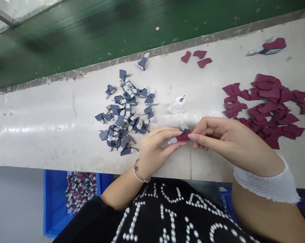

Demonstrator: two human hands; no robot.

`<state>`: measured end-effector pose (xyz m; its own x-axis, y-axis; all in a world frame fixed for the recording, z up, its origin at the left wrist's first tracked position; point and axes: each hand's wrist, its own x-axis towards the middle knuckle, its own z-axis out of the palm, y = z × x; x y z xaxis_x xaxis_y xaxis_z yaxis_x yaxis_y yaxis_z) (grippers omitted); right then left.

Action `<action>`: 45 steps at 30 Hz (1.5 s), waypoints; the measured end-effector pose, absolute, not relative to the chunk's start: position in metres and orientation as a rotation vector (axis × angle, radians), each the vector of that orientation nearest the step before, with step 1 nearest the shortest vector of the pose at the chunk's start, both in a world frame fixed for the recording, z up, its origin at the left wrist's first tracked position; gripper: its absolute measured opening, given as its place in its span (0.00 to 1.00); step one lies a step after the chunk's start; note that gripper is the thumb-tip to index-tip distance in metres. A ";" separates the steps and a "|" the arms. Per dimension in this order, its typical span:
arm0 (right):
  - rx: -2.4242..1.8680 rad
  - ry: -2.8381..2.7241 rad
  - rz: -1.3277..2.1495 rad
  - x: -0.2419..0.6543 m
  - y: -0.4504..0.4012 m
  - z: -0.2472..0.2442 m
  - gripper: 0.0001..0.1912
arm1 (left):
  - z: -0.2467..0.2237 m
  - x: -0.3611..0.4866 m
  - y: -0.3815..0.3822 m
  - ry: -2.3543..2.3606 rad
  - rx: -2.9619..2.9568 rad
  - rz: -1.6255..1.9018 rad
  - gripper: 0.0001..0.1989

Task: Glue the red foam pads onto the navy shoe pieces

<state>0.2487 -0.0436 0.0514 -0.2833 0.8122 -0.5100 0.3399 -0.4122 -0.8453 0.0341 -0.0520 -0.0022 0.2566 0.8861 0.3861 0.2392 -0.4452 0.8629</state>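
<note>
In the head view, the left hand (154,152), nearly closed, pinches a part (184,128) between thumb and fingers; the right hand (215,136) closes thumb and forefinger at the end of its pad (184,136). From there, a bottle (178,104) stands at 12 o'clock, loose pads (269,94) lie towards 2 and bare parts (119,120) towards 10. The held part seems nearly complete; the many bare ones look unstarted. Maroon-fitted pieces (81,192) fill a bin (54,206) at 8.

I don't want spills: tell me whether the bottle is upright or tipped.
Upright: the bottle stands with its nozzle pointing up.
</note>
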 end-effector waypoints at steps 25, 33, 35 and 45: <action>-1.549 -1.472 1.790 0.249 -0.036 0.056 0.24 | -0.005 0.033 -0.050 0.963 1.856 1.265 0.16; -1.543 -1.520 1.786 0.254 -0.037 0.053 0.23 | -0.004 0.033 -0.050 0.914 1.867 1.265 0.14; -1.521 -1.514 1.797 0.256 -0.037 0.053 0.23 | -0.003 0.033 -0.050 0.881 1.847 1.252 0.15; -1.462 -1.574 1.705 0.244 -0.046 0.056 0.17 | -0.002 0.032 -0.051 0.823 1.753 1.262 0.17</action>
